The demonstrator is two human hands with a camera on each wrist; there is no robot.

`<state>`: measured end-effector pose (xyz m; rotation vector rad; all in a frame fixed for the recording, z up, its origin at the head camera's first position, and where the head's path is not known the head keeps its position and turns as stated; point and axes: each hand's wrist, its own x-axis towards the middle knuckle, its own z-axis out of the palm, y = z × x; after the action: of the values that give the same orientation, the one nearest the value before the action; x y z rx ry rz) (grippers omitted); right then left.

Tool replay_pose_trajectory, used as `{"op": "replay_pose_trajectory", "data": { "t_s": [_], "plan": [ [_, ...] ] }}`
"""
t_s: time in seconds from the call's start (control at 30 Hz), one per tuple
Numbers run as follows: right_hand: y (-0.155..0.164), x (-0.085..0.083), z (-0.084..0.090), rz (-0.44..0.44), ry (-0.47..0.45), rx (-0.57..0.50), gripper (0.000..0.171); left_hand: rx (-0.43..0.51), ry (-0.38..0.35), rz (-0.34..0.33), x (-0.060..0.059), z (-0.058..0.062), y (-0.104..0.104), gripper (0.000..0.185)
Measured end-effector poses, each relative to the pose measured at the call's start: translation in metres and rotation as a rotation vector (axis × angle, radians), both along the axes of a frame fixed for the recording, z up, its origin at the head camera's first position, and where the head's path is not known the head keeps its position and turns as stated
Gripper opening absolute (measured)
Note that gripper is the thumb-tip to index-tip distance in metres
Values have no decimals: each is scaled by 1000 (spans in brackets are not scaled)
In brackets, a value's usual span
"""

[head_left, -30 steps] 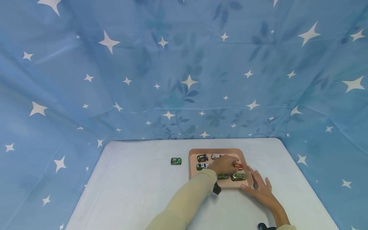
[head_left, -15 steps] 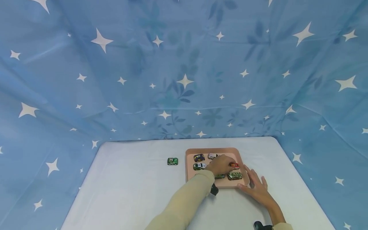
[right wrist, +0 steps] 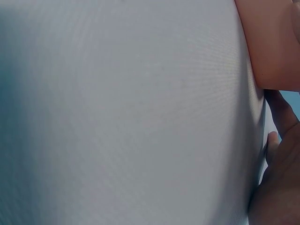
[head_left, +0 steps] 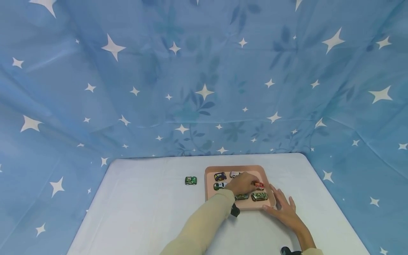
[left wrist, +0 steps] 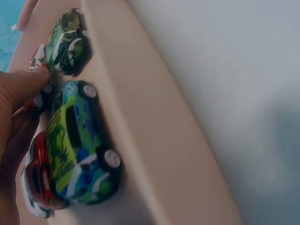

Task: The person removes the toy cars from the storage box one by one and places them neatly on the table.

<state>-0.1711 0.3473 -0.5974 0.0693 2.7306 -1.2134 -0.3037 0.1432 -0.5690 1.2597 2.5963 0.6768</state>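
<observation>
My left hand reaches over the pink tray and pinches a red toy car at the tray's right side. In the left wrist view, the thumb presses against this red-and-white car. A green camouflage toy car stands just nearer the tray's front. My right hand spreads its fingers at the tray's front right corner, touching it from outside. The right wrist view shows the tray's wall beside those fingers. My left hand hides part of the tray's middle.
A green toy car lies on the white table, left of the tray. Inside the tray are a dark blue car, a white-and-green car, a white car and a blue-green car. A blue star-patterned cloth hangs behind.
The head view has shifted slightly, moving the whole scene a little left in it. My left hand stays at the red car and my right hand stays at the tray's corner.
</observation>
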Motion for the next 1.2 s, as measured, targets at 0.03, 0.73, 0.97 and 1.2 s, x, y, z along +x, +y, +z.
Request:
{"op": "replay_pose_trajectory", "data": {
  "t_s": [0.03, 0.73, 0.97, 1.2],
  "plan": [
    [0, 0, 0, 0, -4, 5, 104, 4, -2, -9, 0, 0, -1, 21],
    [0, -3, -3, -17, -41, 28, 106, 42, 0, -128, -9, 27, -40, 11],
    [-2, -5, -1, -21, -61, 32, 108, 37, 8, -119, -13, 30, -59, 24],
    [-2, -4, -1, -17, -58, 17, 107, 82, 16, -103, -12, 37, -84, 28]
  ]
}}
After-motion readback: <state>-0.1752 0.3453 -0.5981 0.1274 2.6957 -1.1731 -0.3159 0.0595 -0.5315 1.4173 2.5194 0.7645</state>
